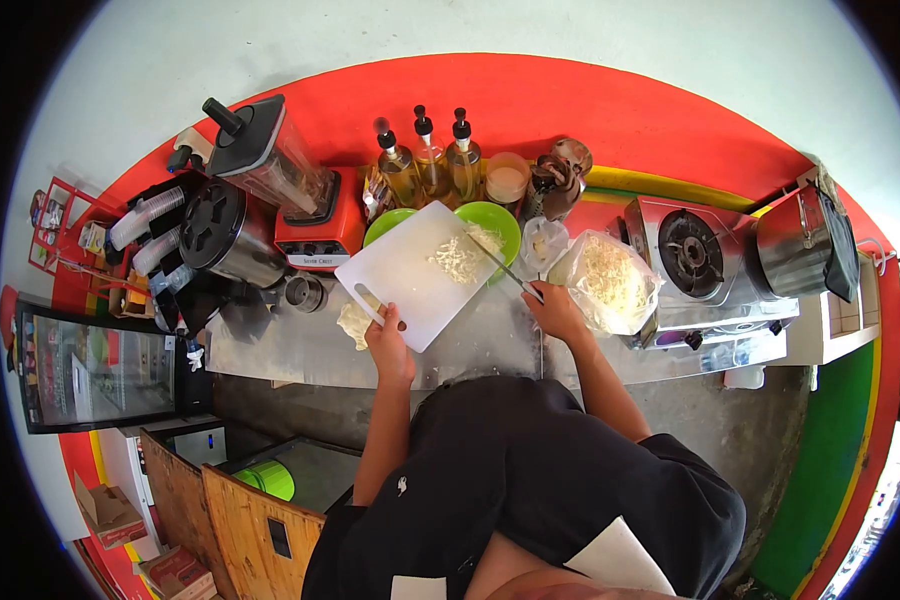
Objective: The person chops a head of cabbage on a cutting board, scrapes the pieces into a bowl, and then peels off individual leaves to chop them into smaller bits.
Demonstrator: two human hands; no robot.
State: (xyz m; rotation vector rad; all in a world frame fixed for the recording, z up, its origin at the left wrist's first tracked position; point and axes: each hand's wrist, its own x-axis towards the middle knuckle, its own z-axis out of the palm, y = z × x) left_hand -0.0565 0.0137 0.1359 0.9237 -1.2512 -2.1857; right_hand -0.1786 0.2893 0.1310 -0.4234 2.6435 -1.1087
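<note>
My left hand (387, 343) grips the handle end of a white cutting board (410, 272), which is tilted up over a green bowl (497, 222). A pile of pale shredded food (462, 257) lies on the board's far end, next to the bowl. My right hand (553, 308) holds a knife (505, 268) whose blade reaches across the board to the shreds. A second green bowl (382, 224) peeks out behind the board.
A clear bag of shredded food (610, 280) lies right of my right hand, beside a gas stove (692, 255) and a metal pot (800, 245). Oil bottles (430, 160), a blender (280, 170) and a pale lump (354, 322) stand on the steel counter (300, 345).
</note>
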